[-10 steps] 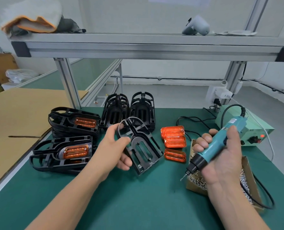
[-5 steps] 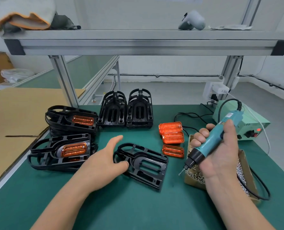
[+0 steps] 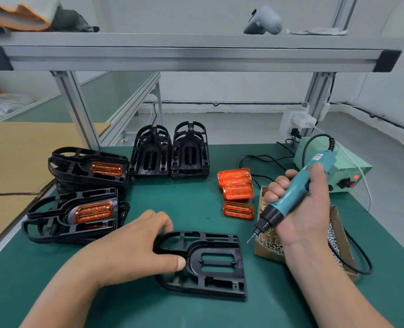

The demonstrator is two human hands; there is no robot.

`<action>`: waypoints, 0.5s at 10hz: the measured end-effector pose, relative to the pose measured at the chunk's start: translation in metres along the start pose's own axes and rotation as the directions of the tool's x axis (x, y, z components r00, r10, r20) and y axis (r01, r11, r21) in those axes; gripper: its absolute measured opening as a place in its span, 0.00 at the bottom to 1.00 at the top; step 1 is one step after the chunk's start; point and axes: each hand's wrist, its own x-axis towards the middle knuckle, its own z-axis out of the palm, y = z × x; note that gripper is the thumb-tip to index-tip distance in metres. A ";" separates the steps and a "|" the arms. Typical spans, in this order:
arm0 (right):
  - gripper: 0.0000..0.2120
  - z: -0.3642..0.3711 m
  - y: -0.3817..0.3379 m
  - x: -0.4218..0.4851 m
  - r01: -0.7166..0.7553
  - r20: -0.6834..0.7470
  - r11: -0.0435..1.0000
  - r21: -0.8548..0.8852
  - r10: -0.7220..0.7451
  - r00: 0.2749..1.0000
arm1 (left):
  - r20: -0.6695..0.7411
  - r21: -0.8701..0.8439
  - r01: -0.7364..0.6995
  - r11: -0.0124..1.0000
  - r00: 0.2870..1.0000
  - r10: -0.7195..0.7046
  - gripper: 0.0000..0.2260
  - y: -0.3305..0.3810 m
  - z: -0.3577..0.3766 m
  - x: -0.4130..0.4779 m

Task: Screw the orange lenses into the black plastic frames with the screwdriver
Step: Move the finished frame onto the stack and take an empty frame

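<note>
A black plastic frame (image 3: 240, 261) without a lens lies flat on the green mat in front of me. My left hand (image 3: 134, 249) grips its rounded left end, fingers over the far edge and thumb on the inner rib. My right hand (image 3: 307, 209) holds the teal electric screwdriver (image 3: 290, 197) in the air, tilted, with its bit pointing down-left over the screw box, apart from the frame. Three loose orange lenses (image 3: 237, 191) lie in a column just behind the frame, to the left of the screwdriver.
A cardboard box of screws (image 3: 264, 249) sits under my right hand. Stacked frames with orange lenses fitted (image 3: 78, 214) lie at the left, and lens-free frame stacks (image 3: 170, 152) stand behind. A green power supply (image 3: 347, 171) is at the right. An aluminium post (image 3: 75, 107) rises at the back left.
My left hand laid the black frame down flat on the mat, let go briefly, and now grips its left end, with the frame turned square. My right hand kept the screwdriver in place.
</note>
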 end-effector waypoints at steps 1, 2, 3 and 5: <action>0.21 -0.001 0.000 0.001 -0.005 -0.003 1.000 0.004 0.005 1.000 | -0.006 -0.027 -0.115 0.993 0.993 0.115 0.41 0.002 0.007 0.002; 0.21 -0.001 0.000 0.001 0.000 -0.001 1.000 0.003 0.000 1.000 | -0.045 -0.017 -0.229 0.973 0.973 0.228 0.36 0.011 0.014 0.008; 0.21 -0.001 0.000 0.001 0.003 -0.003 1.000 0.002 -0.003 1.000 | -0.018 -0.027 -0.265 0.964 0.964 0.264 0.30 0.017 0.017 0.009; 0.21 -0.001 -0.001 0.002 -0.002 0.001 1.000 0.011 0.002 1.000 | 0.093 0.014 -0.272 0.962 0.959 0.269 0.24 0.020 0.017 0.008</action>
